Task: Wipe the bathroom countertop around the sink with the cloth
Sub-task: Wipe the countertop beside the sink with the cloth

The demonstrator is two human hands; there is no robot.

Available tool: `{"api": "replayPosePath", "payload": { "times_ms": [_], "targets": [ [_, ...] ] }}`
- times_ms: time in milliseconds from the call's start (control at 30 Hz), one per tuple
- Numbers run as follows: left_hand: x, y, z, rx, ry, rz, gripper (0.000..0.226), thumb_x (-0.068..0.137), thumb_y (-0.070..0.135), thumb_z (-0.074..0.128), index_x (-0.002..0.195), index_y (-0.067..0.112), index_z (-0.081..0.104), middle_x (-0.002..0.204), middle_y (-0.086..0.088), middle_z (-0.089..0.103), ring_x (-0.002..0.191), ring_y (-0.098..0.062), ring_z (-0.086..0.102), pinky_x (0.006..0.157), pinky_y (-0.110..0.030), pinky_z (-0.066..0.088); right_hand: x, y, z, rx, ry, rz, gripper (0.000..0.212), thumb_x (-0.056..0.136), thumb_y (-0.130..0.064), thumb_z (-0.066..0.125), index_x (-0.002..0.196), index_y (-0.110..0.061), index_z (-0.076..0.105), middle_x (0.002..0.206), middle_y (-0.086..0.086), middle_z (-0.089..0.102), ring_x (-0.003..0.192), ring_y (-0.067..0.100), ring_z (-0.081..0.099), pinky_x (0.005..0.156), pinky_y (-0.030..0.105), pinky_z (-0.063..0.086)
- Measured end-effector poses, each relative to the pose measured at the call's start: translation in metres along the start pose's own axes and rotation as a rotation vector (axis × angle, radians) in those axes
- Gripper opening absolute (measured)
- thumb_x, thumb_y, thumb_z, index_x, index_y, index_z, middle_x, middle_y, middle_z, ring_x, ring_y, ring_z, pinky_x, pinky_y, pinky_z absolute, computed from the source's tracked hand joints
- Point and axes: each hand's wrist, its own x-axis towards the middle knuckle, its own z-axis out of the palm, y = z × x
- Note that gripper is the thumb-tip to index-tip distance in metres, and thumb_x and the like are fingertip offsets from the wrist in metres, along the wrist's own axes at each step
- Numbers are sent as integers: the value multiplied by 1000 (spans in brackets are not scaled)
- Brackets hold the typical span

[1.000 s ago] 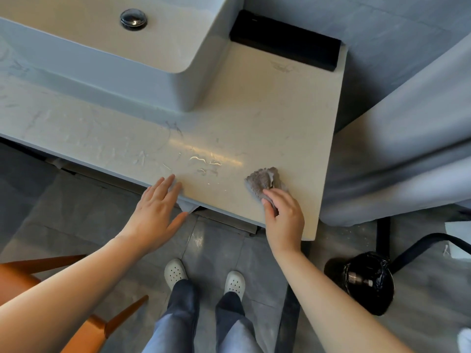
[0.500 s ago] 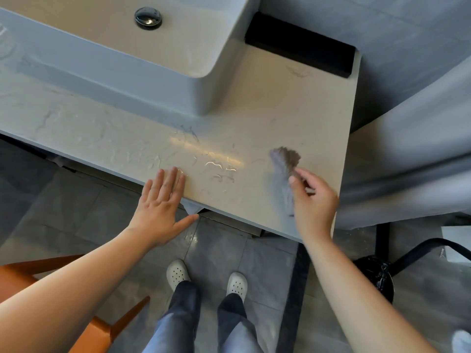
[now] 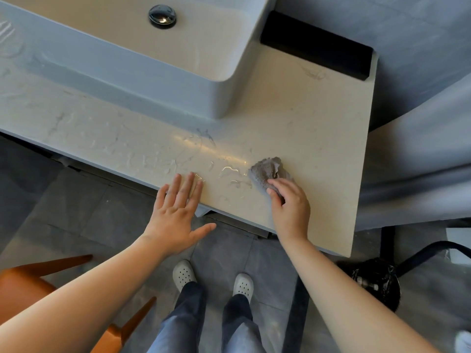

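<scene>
Head view. The white rectangular sink (image 3: 127,72) is sitting on the pale stone bench (image 3: 305,118); its basin is holding only a round metal drain stopper (image 3: 162,16). A black block (image 3: 316,44) is lying on the bench just right of the sink, at the back. Streaks and beads of water (image 3: 229,170) are glinting on the bench in front of the sink's right front corner.

The grey cloth (image 3: 265,170) is lying bunched on the bench, in front of and slightly right of that same corner, just right of the water. The right hand (image 3: 290,207) is reaching in from the near edge, its fingers (image 3: 276,186) curling over the cloth's near side and pressing it against the stone. The left hand (image 3: 175,215) is lying palm down in front of the sink, its fingers (image 3: 186,184) straight and slightly spread, tips resting on the bench's front edge, thumb pointing out below the edge.
</scene>
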Motion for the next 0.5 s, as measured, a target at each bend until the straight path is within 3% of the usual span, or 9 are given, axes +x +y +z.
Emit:
{"api": "replayPosePath", "payload": {
  "times_ms": [200,333,433,500],
  "targets": [
    [2,-14,-16,-64,1,44,89,79,78,13,152,28,4,160,3,-6,147,-21,-8,118,-43,1,-46,-29,8,53,-85,-15,19,87,-12,65,105,-17,73,108,-7,68,99,5,56,87,10,37],
    [3,-30,-29,-121,52,33,86,83,73,18,151,21,21,159,-2,14,146,-23,10,118,-42,14,-58,-48,3,237,-208,121,22,85,-9,67,101,-21,74,101,-15,68,97,1,63,87,8,43],
    [7,-44,-33,-123,73,-37,89,81,72,18,152,18,17,160,-5,10,147,-26,4,117,-42,7,-46,-63,-12,432,-151,304,25,85,-6,67,101,-25,71,99,-12,71,92,-2,65,82,13,50],
    [11,-53,-34,-100,60,-70,89,83,73,19,153,18,9,160,-5,-1,147,-26,-6,118,-44,2,-25,-69,-22,467,-36,310,25,85,-5,67,103,-21,70,100,-6,71,91,0,66,82,16,51]
  ]
}}
